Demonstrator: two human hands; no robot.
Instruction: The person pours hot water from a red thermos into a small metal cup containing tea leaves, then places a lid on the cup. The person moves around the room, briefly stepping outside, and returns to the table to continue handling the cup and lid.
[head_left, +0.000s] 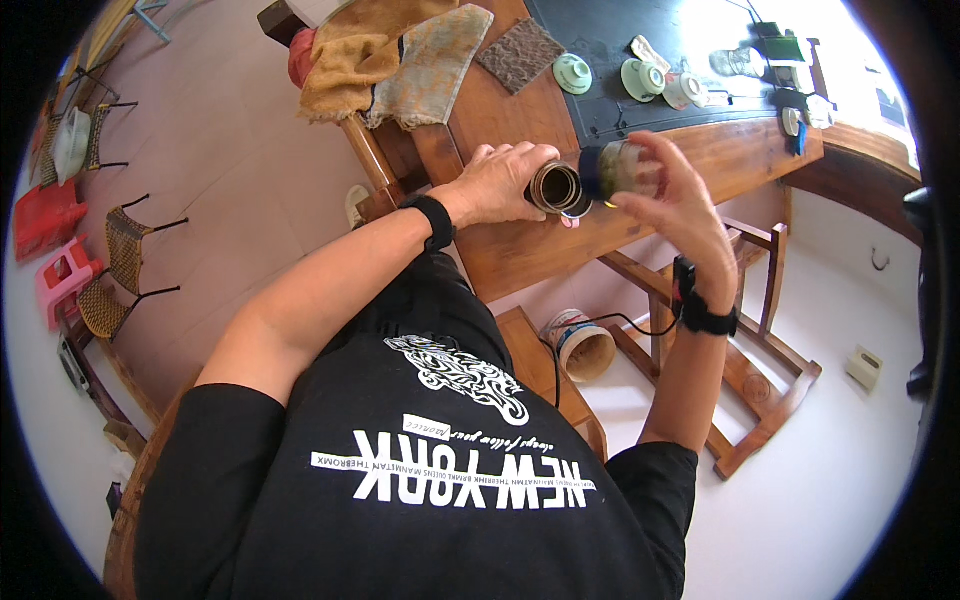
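My left hand (499, 184) is wrapped around a dark, round container (559, 190), perhaps a flask or jar. Its open threaded mouth faces up towards me. A small pink piece (571, 223) shows at its lower edge. Just to the right, my right hand (667, 176) grips a clear jar (624, 171) lying on its side in the air, blurred. The jar's dark end (591, 172) points at the container's mouth, and something greenish shows inside. Whether the two touch, I cannot tell. Both are above the wooden table's front part (540, 259).
A dark tea tray (607, 124) bears upturned green bowls (572, 73), a white cup (681, 90) and a glass (737, 62). A brown cloth (520, 56) and towels (420, 67) lie leftward. Below stand a bucket (587, 352) and wooden stool (765, 405); a cable (637, 324) trails from my right wrist.
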